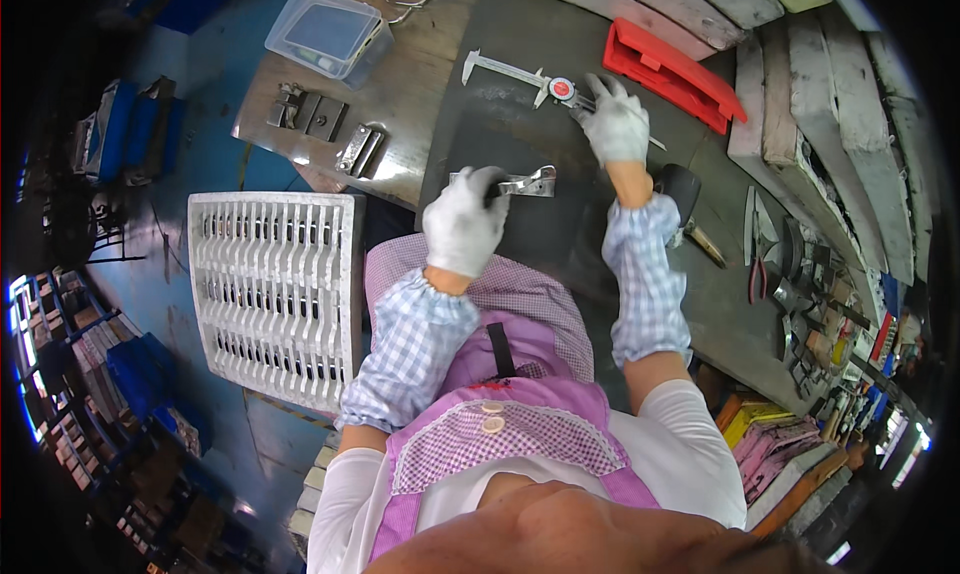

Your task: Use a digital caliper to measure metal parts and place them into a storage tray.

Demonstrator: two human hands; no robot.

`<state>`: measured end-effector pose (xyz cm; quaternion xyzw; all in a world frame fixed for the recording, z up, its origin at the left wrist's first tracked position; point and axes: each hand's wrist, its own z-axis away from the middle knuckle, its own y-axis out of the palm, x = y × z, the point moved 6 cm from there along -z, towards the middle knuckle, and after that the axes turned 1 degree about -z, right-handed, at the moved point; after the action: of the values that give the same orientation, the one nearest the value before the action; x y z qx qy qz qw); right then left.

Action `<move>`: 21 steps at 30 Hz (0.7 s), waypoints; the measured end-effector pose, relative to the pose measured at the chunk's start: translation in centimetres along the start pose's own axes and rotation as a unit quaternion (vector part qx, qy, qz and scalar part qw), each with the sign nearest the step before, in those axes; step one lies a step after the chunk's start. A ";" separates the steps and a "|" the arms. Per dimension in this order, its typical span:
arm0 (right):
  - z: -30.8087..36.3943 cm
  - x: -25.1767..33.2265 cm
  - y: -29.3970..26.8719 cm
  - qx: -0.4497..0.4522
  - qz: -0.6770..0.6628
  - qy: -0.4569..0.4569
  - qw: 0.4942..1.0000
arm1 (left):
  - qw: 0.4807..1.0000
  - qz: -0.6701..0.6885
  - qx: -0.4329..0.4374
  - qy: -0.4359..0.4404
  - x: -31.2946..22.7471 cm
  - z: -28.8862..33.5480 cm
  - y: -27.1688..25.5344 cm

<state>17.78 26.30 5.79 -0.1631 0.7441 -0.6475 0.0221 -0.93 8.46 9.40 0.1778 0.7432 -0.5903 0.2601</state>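
Observation:
My left hand [463, 226], in a white glove, is closed at the near edge of the dark bench mat. A shiny bent metal part [530, 183] sticks out from its fingers to the right; a dark patch shows at the fingertips, and I cannot make out what it is. Farther off and to the right, my gloved right hand [614, 126] is closed over the beam of a dial caliper [520, 74] with a red-and-white dial. The caliper's jaws point left, and its thin end shows beyond my hand. Its grip is partly hidden by the fingers.
An open red case [670, 74] lies behind the right hand. A black-headed hammer [682, 196], pliers [758, 279] and scissors [757, 234] lie at right. Left stand a clear plastic box [325, 39], metal blocks [308, 111] and a white slotted rack [355, 294] of parts.

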 end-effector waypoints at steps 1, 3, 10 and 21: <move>-1.0 -0.6 0.8 0.022 0.011 0.021 0.999 | 0.993 0.088 -0.071 -0.025 0.6 0.4 -1.2; -2.7 -0.9 2.7 0.107 0.000 0.013 0.994 | 0.991 0.100 -0.088 0.000 1.2 1.5 -2.2; -2.3 1.2 -0.4 0.090 -0.150 0.099 0.980 | 0.710 0.652 0.079 -0.255 5.3 4.6 2.1; 13.2 9.2 -10.7 0.062 -0.203 -0.190 0.959 | 0.550 0.788 0.094 -0.262 5.9 5.8 2.2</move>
<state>14.57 9.99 15.74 -0.4289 0.6361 -0.6400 0.0415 -3.37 3.10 3.23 0.5528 0.1450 -0.2362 0.7859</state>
